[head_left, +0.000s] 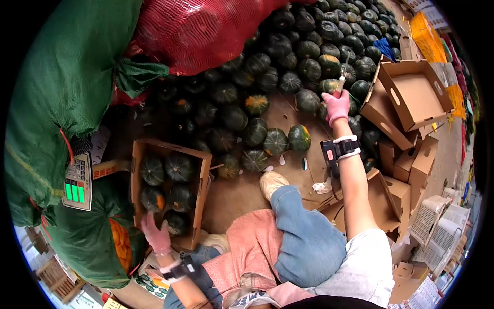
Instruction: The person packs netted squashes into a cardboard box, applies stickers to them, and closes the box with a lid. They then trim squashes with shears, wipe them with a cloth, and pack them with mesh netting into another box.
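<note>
My left hand (156, 234), in a pink glove, is at the near-left corner of a cardboard box (205, 177). Its fingers are spread beside the dark green squash (153, 199) inside; whether they touch it I cannot tell. Several such squash sit in the box, some with orange patches. My right hand (337, 107), also pink-gloved, is stretched far out to the right. It is closed around the handle of a small knife (342, 80), whose thin metal blade points away from me. Just beyond it lies the edge of a big heap of squash (309, 69).
Cardboard trays (417, 95) are stacked at the right, with open boxes (381, 201) nearer me. A lit scale display (76, 190) stands at left among green sacks (67, 67). A red net sack (190, 31) bulges above the heap. Crumpled tissue (322, 186) lies on the floor.
</note>
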### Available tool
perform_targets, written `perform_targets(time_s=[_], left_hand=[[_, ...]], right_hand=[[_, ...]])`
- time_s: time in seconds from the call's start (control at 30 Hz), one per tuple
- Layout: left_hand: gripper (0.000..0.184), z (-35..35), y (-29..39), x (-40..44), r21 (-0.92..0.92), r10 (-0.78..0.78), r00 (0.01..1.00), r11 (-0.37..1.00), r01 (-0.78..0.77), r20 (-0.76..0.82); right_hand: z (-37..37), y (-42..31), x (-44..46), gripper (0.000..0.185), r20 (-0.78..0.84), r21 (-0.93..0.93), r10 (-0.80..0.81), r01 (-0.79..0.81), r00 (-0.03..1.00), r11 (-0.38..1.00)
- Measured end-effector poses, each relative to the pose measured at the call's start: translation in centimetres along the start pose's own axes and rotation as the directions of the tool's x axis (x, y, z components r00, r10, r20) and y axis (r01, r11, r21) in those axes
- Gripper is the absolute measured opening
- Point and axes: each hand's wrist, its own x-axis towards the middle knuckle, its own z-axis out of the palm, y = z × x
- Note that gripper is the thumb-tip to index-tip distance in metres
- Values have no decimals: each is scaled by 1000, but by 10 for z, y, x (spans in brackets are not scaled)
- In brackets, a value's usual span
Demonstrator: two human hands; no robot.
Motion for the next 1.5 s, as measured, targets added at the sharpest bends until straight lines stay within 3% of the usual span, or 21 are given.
perform_targets(time_s=[0.03,0.07,0.13,0.2,0.27,0.33,0.43,0.7,0.83,0.93,1.0,1.07,1.1,1.13,1.17,1.27,1.3,1.33,1.4,1.47,1.5], left_hand=[[53,-18,40,3,-84,-60,985,995,47,-161],[53,-14,61,2,-173,-81,967,984,40,-242],[53,-8,92,-6,-342,-160,905,940,18,-393],[53,2,119,-15,-300,-43,948,952,-57,-315],[53,19,132,-23,-166,139,955,968,-186,-261],[48,12,156,-24,-318,185,970,920,-228,-160],[49,24,169,-31,-419,142,972,883,-211,-189],[52,29,186,-16,-573,176,971,785,-238,-162],[57,33,193,3,-361,206,962,896,-258,-178],[57,22,203,30,-259,99,985,957,-133,-139],[49,28,202,42,-187,-37,998,981,45,47],[39,65,179,46,-202,142,979,973,-110,150],[34,63,180,51,-47,113,952,993,-104,283],[33,80,167,50,-203,202,979,960,-193,28],[33,76,170,47,-203,249,969,949,-242,8],[35,72,160,43,-208,290,954,940,-270,73],[37,63,156,42,-257,331,940,918,-301,80],[38,62,156,46,-310,362,929,894,-323,75],[39,15,124,30,-25,117,983,992,-122,-142],[39,18,79,29,-218,-259,827,961,170,-499],[39,40,13,32,-374,-393,846,892,255,-359]], right_hand=[[0,-23,-9,44,-4,43,27,-27,1000,999],[11,-8,12,43,-25,19,-156,156,987,988],[23,-24,26,39,96,198,-131,110,987,974],[47,-55,31,31,180,277,-54,3,982,961],[80,-67,50,29,457,314,60,-224,888,923],[114,-83,51,23,517,343,274,-489,811,802],[140,-81,77,18,601,305,225,-480,767,822],[155,-69,103,18,539,276,231,-429,810,860],[144,-60,104,24,525,291,205,-401,826,869],[133,-44,102,30,542,321,140,-358,828,877],[128,-29,103,34,570,349,22,-266,822,898],[105,-15,94,38,518,326,-20,-176,855,929],[95,-36,72,32,437,267,128,-265,890,927],[83,-58,48,30,343,230,272,-361,899,904],[76,-50,55,29,293,72,264,-296,919,952],[52,-25,65,34,336,103,110,-153,935,983],[44,-23,55,36,248,154,43,-83,968,985],[31,-10,64,40,355,77,51,-84,934,994],[-2,19,46,41,227,-131,-220,254,949,958],[-7,41,42,42,209,-345,-74,145,975,927],[-3,52,36,44,197,-324,-2,67,980,944]])
